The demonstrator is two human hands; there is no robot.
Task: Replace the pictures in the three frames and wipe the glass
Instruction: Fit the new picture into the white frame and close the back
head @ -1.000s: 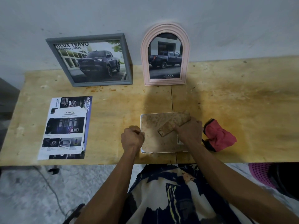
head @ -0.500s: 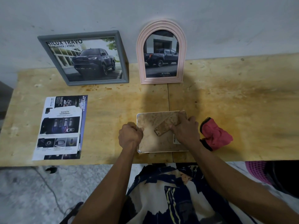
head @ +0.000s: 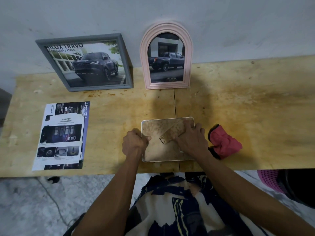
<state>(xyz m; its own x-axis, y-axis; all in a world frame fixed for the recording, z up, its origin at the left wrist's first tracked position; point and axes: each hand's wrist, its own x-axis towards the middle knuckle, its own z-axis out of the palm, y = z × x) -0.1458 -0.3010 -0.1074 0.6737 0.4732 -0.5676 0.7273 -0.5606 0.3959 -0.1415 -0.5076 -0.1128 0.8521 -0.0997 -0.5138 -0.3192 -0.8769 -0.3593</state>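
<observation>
Lower centre of the frame: the third frame (head: pixel 167 139) lies face down near the front edge of the table (head: pixel 238 108), its mottled brown backing uppermost. The left hand (head: pixel 134 144) grips the frame's left edge with fingers curled round it and the thumb on the backing; the right hand (head: pixel 191 140) rests on the right part of the backing, its fingers curled over the fold-out stand (head: pixel 172 133), which lies slantwise across the board. The step in hand appears to be the opening of this last frame's back; the next move probably calls for freeing and lifting the backing while the left hand steadies the frame. Just right of the frame lies a crumpled red cloth (head: pixel 225 143), near the right wrist. At left centre, well apart, lies a printed car brochure (head: pixel 63 135). At the back, a grey frame (head: pixel 87 63) and a pink arched frame (head: pixel 167 56) lean against the wall (head: pixel 238 23), each showing a pickup-truck picture. The table is stained plywood with a seam down its middle; the wall is pale and scuffed, and a pink basket (head: pixel 271 179) shows at lower right.
</observation>
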